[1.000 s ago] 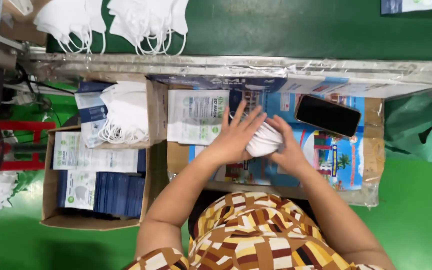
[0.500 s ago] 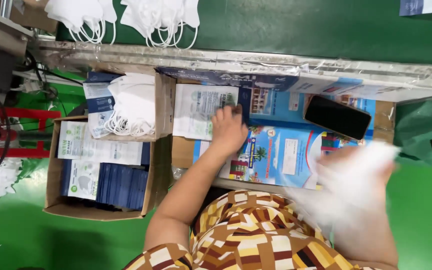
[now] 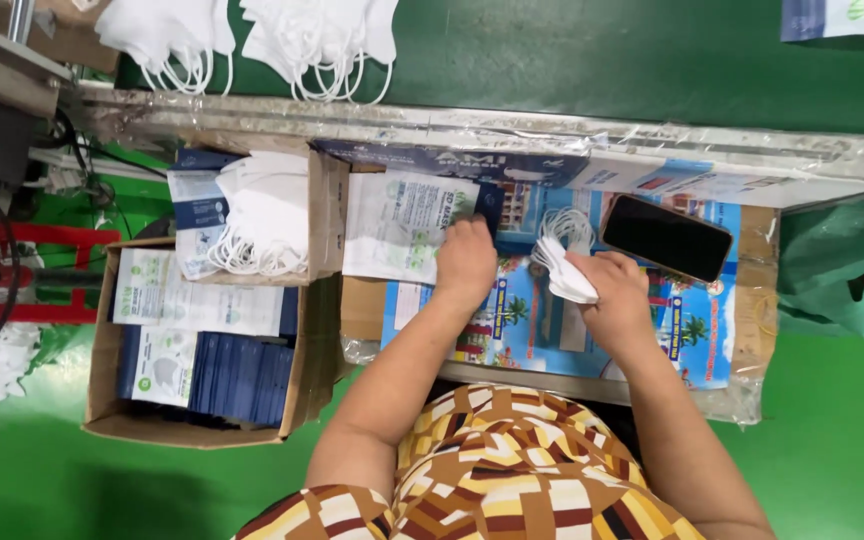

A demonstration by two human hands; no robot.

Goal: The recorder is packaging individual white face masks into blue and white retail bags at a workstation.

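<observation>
Currently: left hand (image 3: 466, 262) pressed flat on printed pouch stack (image 3: 400, 225), steadying top pouch for pickup. Right hand (image 3: 607, 292) pinching folded white face masks (image 3: 564, 275) above worktop (image 3: 712, 345), ear loops dangling, beside black smartphone (image 3: 666, 237).

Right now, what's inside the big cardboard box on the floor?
The cardboard box holds a row of dark blue packets standing on edge, with white-and-green printed pouches lying on top. Whatever lies beneath them is covered.
</observation>
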